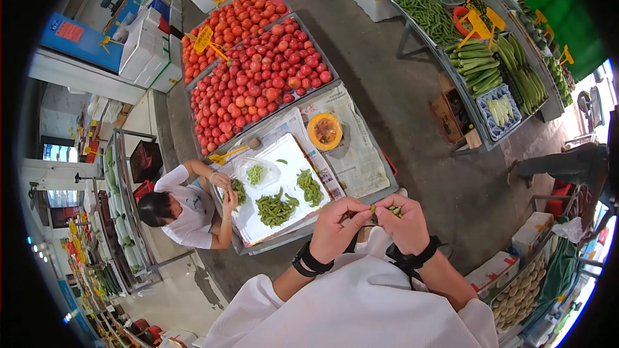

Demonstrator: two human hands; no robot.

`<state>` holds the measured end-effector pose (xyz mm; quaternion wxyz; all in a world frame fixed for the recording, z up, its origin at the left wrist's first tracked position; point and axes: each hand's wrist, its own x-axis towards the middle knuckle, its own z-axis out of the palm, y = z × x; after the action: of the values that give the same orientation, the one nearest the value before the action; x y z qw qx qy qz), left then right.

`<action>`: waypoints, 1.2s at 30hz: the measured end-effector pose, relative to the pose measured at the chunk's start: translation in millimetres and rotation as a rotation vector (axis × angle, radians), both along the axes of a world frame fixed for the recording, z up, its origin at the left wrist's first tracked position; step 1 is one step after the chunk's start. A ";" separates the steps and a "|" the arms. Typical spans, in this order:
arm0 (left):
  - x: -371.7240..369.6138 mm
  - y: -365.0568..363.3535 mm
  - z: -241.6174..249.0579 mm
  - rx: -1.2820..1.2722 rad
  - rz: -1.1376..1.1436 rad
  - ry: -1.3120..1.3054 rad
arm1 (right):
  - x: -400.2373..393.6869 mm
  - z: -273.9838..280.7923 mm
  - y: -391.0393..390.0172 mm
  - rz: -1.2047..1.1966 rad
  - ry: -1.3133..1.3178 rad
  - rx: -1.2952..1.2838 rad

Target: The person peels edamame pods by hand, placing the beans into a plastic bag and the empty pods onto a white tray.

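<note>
Close in front of my white shirt, both hands meet with the fingertips pinched together. My left hand (336, 227) is closed on a small green edamame pod (373, 209), its thumb and forefinger at one end. My right hand (405, 227) grips the same pod, and more edamame pods (394, 211) show tucked in its curled fingers. Beyond them lies a white tray (285, 149) with a pile of pods (274, 210) and a second pile (309, 188). A clear plastic bag (242, 166) on the tray holds shelled green beans (256, 174).
Across the tray, a person (188, 209) in white handles pods with both hands. Crates of tomatoes (258, 80) stand behind. An orange round container (324, 131) sits on newspaper (358, 154). A vegetable stand (477, 67) is at the right.
</note>
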<state>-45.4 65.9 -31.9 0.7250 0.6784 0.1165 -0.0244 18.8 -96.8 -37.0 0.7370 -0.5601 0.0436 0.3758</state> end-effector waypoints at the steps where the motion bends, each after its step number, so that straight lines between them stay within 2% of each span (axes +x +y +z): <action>1: 0.2 -0.9 0.3 -0.042 -0.005 -0.011 | -1.2 -4.1 -1.1 -0.019 0.034 0.049; 5: -0.6 -5.3 -2.9 -0.231 0.023 0.029 | -4.7 -8.6 -0.5 -0.111 0.134 0.220; 11: -0.6 -6.1 0.5 -0.048 0.049 -0.006 | -0.1 -0.1 -5.9 -0.061 0.198 0.158; 14: -1.7 -6.9 -0.3 -0.052 0.011 -0.010 | 2.3 1.1 -12.0 0.000 0.138 0.124; 20: -0.2 -16.0 -0.7 -0.143 -0.020 0.006 | 0.8 -6.3 -20.4 -0.029 0.129 0.213; 24: 6.8 -23.0 -0.9 -0.290 -0.053 0.059 | -3.6 -9.2 -24.8 -0.114 0.126 0.261; 27: 12.0 -30.6 -14.9 -0.590 -0.042 0.174 | -6.3 -6.6 -29.7 -0.214 0.120 0.279; 28: 15.5 -33.2 -15.2 -0.619 -0.062 0.173 | -5.7 -5.3 -32.1 -0.250 0.112 0.274; 29: 17.8 -38.7 -11.6 -0.418 -0.089 0.155 | -4.3 -3.9 -35.3 -0.288 0.103 0.270; 31: 27.6 -51.1 15.9 -0.012 -0.137 0.103 | -0.5 2.4 -42.7 -0.301 0.006 0.103; 32: 33.9 -51.1 22.0 0.315 -0.218 -0.112 | -0.2 5.2 -46.1 -0.307 -0.038 0.020; 35: 37.4 -60.6 18.1 0.359 -0.212 -0.211 | -2.2 8.7 -57.8 -0.281 -0.200 -0.110; 36: 38.3 -61.8 14.8 0.188 -0.207 -0.095 | -3.2 9.2 -60.2 -0.303 -0.232 -0.124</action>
<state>-7.1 4.0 -17.1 0.6567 0.7520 0.0136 -0.0559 15.6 -157.0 -27.8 0.7492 -0.6310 0.0653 0.1904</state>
